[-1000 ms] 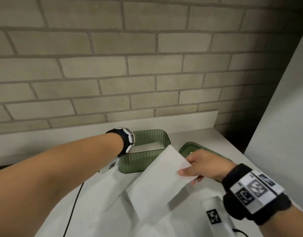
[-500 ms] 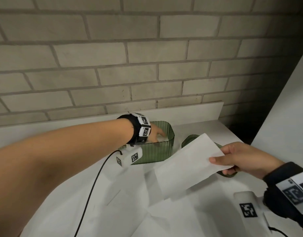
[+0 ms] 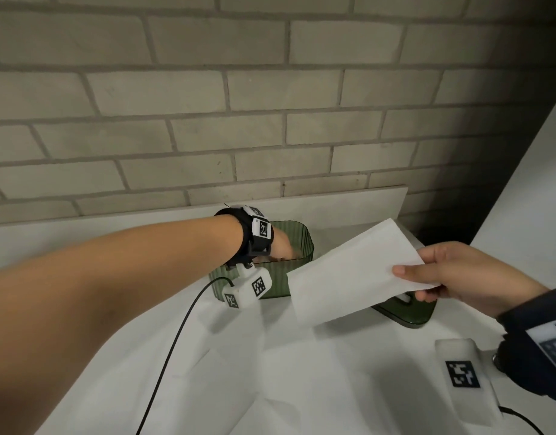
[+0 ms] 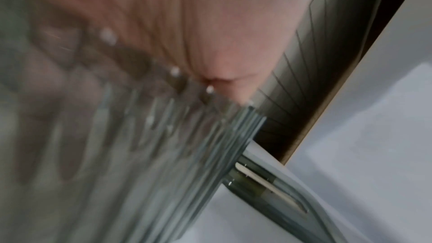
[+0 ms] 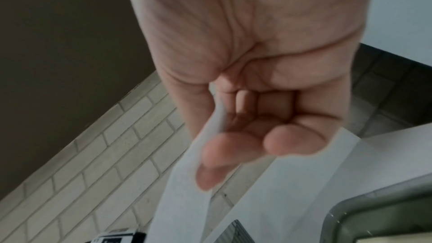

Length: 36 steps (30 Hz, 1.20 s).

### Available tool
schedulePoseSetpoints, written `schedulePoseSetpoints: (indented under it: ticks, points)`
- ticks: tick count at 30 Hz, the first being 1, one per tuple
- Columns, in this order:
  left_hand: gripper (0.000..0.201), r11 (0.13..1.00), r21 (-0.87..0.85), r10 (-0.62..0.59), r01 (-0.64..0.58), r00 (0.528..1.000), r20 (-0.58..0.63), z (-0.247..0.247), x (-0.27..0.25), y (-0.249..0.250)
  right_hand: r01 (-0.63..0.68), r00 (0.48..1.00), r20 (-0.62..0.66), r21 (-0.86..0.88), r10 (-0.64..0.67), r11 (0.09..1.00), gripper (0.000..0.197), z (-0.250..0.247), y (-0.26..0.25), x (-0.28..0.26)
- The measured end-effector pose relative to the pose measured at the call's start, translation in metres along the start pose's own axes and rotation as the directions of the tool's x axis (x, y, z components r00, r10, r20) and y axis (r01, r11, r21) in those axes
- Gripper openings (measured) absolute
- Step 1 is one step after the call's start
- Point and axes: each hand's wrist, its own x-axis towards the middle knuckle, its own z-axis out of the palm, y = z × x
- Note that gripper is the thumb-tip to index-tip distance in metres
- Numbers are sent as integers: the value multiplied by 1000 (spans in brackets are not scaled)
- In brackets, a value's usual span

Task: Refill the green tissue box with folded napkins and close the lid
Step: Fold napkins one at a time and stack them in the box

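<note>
Both arms outstretched: right hand (image 3: 465, 274) pinches napkin (image 3: 349, 274).

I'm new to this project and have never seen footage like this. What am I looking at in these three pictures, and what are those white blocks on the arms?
No machine here: a person works with bare hands. The white blocks are cameras strapped to each wrist; a third camera sits on the head. The head view looks down at a white table by a brick wall. The left hand reaches into the open green tissue box; its fingers are hidden, and the left wrist view is a blur of palm and ribbed green wall. The right hand pinches a folded napkin in the air; the right wrist view shows those fingers close up. The green lid lies on the table beneath the napkin.
</note>
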Motion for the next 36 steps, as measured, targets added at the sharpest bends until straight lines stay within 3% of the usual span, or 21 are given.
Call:
schedulePoseSetpoints:
  ticks: [4,10,15,22,25,28,33,36]
  points:
    - [36,985,-161,62,-65,998,-20,-6,-11,-9,21,997,-72,97,-14,995,20,1,-12,7]
    - [45,975,-213,66,-61,998,17,2,-21,-28,58,991,-128,182,-35,981,18,7,-33,14]
    - [38,958,-273,73,-91,994,-77,-11,-31,-35,63,987,-158,179,-34,982,13,19,-44,22]
    - [38,993,-115,-4,-25,970,-244,-49,-67,-89,30,995,-100,272,-3,962,12,47,-57,51]
    - [39,999,-39,-10,-6,926,-377,-53,-86,-122,-2,998,-67,247,19,969,23,69,-63,71]
    - [39,997,-72,-9,-26,895,-446,-40,-104,-154,-11,999,-30,162,16,987,25,93,-70,88]
    - [40,985,-142,26,-95,903,-428,12,-141,-186,-69,998,2,16,69,997,18,121,-77,105]
    - [65,979,-145,77,-144,917,-391,46,-168,-191,-121,991,48,-54,123,991,10,131,-83,107]
